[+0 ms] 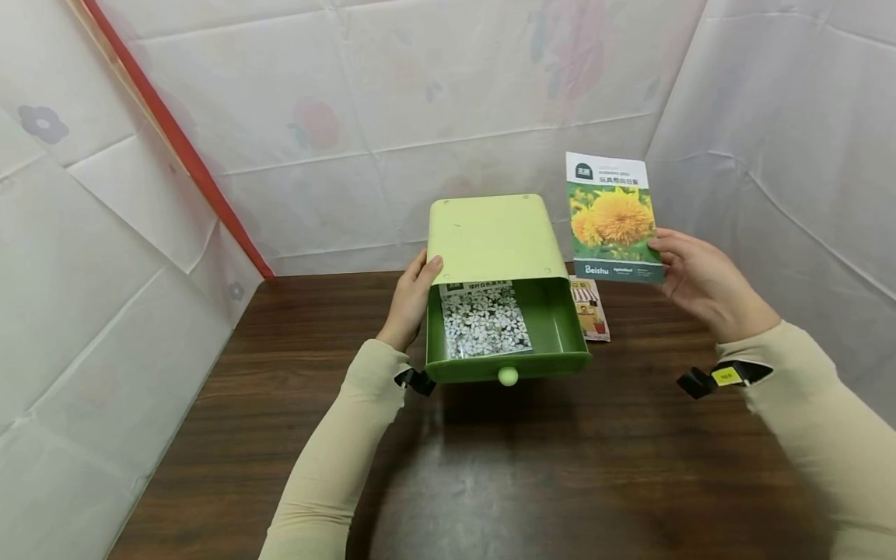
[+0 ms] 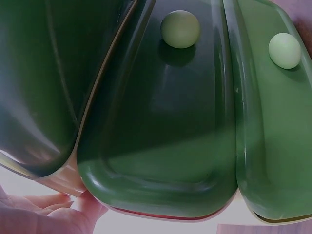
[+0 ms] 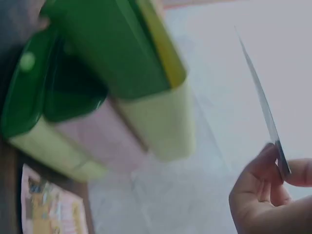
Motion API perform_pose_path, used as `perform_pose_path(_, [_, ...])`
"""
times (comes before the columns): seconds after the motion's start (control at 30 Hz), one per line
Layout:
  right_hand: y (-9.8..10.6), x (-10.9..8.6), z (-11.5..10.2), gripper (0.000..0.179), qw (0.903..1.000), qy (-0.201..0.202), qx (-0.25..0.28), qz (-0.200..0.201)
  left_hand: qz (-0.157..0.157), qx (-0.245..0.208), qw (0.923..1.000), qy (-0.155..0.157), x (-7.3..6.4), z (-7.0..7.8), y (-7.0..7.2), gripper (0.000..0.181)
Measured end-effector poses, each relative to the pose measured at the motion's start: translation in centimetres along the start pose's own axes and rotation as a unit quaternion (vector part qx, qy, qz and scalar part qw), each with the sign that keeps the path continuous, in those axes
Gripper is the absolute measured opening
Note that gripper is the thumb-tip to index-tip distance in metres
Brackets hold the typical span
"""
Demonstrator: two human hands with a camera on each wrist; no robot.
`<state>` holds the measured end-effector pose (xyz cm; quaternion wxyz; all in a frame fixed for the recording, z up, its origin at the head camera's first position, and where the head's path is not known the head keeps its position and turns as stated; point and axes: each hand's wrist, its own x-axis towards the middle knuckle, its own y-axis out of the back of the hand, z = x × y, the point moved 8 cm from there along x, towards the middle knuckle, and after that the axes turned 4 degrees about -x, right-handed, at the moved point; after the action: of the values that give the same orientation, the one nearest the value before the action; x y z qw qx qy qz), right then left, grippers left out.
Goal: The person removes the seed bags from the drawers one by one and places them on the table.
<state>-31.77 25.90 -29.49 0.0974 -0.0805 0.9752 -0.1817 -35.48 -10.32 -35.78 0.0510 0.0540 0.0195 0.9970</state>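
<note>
A seed packet (image 1: 612, 218) with a yellow flower picture is pinched by my right hand (image 1: 707, 284) at its lower right edge. The right wrist view shows it edge-on between thumb and fingers. To its left stands a stack of small green drawer units with a light green top (image 1: 495, 237). Its top drawer (image 1: 549, 311) is pulled out, and a packet with white flowers (image 1: 486, 320) lies inside. My left hand (image 1: 409, 303) rests against the unit's left side, thumb by the top edge. Two lower drawers show round knobs (image 2: 180, 29) in the left wrist view.
A pink packet with a shop drawing (image 1: 591, 309) lies on the dark wooden table (image 1: 280, 404), right of the drawers. White patterned sheeting (image 1: 392, 101) hangs behind and at both sides. A red strip (image 1: 175, 140) runs down the left corner.
</note>
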Motion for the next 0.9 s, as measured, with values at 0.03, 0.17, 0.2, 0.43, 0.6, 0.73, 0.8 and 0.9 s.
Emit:
perform_pose_path(0.03, [0.6, 0.4, 0.2, 0.013, 0.9999, 0.001, 0.004, 0.010, -0.001, 0.000, 1.0000, 0.000, 0.0, 0.0, 0.0, 0.075])
perform_pose_path(0.17, [3.2, 1.9, 1.5, 0.032, 0.9974, -0.007, -0.021, 0.069, -0.003, 0.002, 1.0000, 0.004, -0.5, 0.7, -0.2, 0.072])
perform_pose_path(0.2, [3.8, 2.3, 1.9, 0.040, 0.9961, -0.011, -0.025, 0.084, -0.004, 0.004, 1.0000, 0.007, -0.5, 0.8, -0.2, 0.071])
perform_pose_path(0.43, [8.2, 4.7, 4.9, 0.058, 0.9814, 0.000, -0.089, 0.170, -0.003, 0.002, 0.9999, 0.016, 0.1, 0.0, 0.0, 0.068])
perform_pose_path(0.6, [11.6, 5.8, 7.2, 0.056, 0.9586, -0.031, -0.142, 0.245, 0.003, 0.002, 1.0000, 0.006, 0.1, 0.0, 0.0, 0.071])
perform_pose_path(0.73, [13.8, 6.3, 8.8, 0.056, 0.9426, -0.067, -0.179, 0.274, 0.007, 0.000, 1.0000, -0.001, -0.1, 0.1, 0.0, 0.073])
perform_pose_path(0.8, [14.8, 6.4, 9.5, 0.056, 0.9349, -0.080, -0.203, 0.280, 0.007, -0.001, 1.0000, 0.000, -0.1, 0.0, 0.0, 0.074])
perform_pose_path(0.9, [16.2, 6.5, 10.6, 0.055, 0.9221, -0.096, -0.239, 0.289, 0.010, 0.000, 0.9999, 0.003, -0.1, 0.0, 0.0, 0.076])
